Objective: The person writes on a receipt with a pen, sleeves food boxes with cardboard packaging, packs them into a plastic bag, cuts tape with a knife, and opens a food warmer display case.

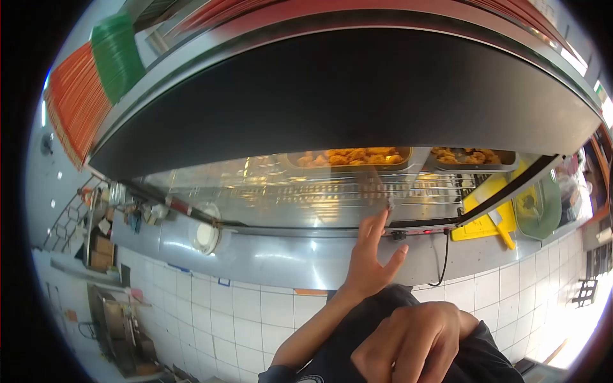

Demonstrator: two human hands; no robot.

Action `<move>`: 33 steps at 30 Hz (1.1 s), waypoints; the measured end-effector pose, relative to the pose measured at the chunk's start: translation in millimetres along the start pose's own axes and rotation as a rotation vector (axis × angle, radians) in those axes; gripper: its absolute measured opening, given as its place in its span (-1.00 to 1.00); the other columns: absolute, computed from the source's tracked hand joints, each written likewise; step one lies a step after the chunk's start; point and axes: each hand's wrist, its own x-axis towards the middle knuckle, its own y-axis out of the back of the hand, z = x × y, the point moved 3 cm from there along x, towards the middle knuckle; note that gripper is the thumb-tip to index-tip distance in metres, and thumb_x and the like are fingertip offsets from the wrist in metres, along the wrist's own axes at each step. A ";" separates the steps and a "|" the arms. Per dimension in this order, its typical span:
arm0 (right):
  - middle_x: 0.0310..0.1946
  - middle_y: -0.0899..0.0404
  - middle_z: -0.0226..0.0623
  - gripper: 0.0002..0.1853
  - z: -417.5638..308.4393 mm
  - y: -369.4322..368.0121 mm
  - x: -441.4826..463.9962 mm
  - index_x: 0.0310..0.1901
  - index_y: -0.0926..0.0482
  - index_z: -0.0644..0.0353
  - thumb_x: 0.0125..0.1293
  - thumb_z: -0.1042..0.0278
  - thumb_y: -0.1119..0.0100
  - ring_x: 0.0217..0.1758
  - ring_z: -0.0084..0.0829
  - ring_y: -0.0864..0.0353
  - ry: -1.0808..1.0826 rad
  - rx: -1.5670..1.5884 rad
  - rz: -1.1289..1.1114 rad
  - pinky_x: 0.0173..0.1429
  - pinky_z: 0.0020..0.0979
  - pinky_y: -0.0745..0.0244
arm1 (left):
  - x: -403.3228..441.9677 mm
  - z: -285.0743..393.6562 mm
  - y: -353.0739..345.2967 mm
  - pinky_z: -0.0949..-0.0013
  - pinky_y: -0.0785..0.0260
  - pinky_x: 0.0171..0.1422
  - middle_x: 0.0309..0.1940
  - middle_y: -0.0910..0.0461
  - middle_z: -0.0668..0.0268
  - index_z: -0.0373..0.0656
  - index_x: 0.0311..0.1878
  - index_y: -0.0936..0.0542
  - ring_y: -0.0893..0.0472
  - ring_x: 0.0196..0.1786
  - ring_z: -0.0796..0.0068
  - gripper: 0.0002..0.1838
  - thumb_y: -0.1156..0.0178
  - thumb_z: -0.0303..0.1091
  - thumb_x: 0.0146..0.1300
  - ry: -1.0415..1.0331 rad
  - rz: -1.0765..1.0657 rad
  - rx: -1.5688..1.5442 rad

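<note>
My left hand (373, 258) reaches up to the lower edge of the glass front (300, 198) of a heated display case. Its fingertips are at a small knob on the glass, and the thumb stands apart, with nothing held between thumb and fingers. Close to the camera, in front of my dark shirt, my right hand (415, 341) is curled closed; whatever it may hold is hidden. Behind the glass, two metal trays of fried food (364, 157) (469, 156) sit on a wire rack.
A yellow board (476, 228) with a yellow-handled knife (501, 230) lies right of the case, beside a green tray (543, 207). At the left is a round white container (206, 236). A black cable (446, 258) hangs from the control strip. Orange sticks stand at upper left.
</note>
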 end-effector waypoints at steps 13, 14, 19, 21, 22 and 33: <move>-0.29 -0.63 -0.08 -0.86 -42.6 -15.7 5.5 -0.25 -0.61 0.28 0.44 0.43 -0.12 -0.37 -0.02 -0.63 0.077 -0.200 -0.297 -0.41 -0.24 -0.44 | 20.8 13.8 -86.2 0.11 -0.37 0.36 0.43 -0.22 -0.07 -0.20 0.61 0.03 -0.34 0.46 0.05 -0.08 -0.27 -0.33 0.31 -0.108 -0.273 -0.105; -0.24 -0.64 -0.08 -0.85 -44.6 -14.9 3.3 -0.20 -0.63 0.27 0.45 0.39 -0.12 -0.34 -0.03 -0.65 0.080 -0.245 -0.333 -0.38 -0.23 -0.47 | 21.3 14.3 -91.2 0.11 -0.37 0.36 0.45 -0.20 -0.09 -0.21 0.62 0.04 -0.36 0.45 0.05 -0.08 -0.27 -0.33 0.31 -0.122 -0.296 -0.100; -0.44 -0.65 -0.18 -0.82 -51.2 -21.9 -55.5 -0.36 -0.71 0.29 0.28 0.33 -0.31 -0.48 -0.38 -0.54 0.197 -0.391 0.446 -0.40 -0.37 -0.35 | 32.8 12.9 -107.2 0.22 -0.39 0.35 0.56 -0.10 -0.04 -0.20 0.62 0.05 -0.59 0.22 0.18 -0.07 -0.28 -0.32 0.31 -0.077 -0.546 -0.129; -0.57 -0.57 -0.25 -0.69 -54.7 -24.0 -83.8 -0.48 -0.66 0.29 0.36 0.26 -0.22 -0.55 -0.39 -0.49 0.112 -0.359 0.666 -0.44 -0.36 -0.29 | 41.3 9.8 -112.8 0.26 -0.42 0.30 0.57 -0.11 0.02 -0.16 0.62 0.04 -0.63 0.15 0.24 -0.08 -0.28 -0.33 0.33 -0.059 -0.657 -0.181; -0.63 -0.54 -0.28 -0.61 -54.3 -17.9 -108.3 -0.55 -0.62 0.28 0.40 0.22 -0.17 -0.58 -0.39 -0.47 0.065 -0.354 0.730 -0.46 -0.36 -0.26 | 44.9 2.6 -117.2 0.28 -0.44 0.28 0.57 -0.14 0.06 -0.12 0.63 0.02 -0.65 0.11 0.26 -0.10 -0.27 -0.34 0.34 -0.067 -0.696 -0.209; -0.61 -0.54 -0.16 -0.70 -1.1 22.1 -366.1 -0.32 -0.50 0.25 0.33 0.15 -0.23 -0.49 -0.17 -0.57 -1.145 -1.304 1.651 -0.34 -0.15 -0.43 | -134.3 -180.5 -60.3 0.17 -0.50 -0.01 -0.16 -0.64 0.12 -0.15 0.11 -0.55 -0.67 -0.12 0.16 -0.63 -0.33 -0.24 0.30 0.398 -0.456 0.304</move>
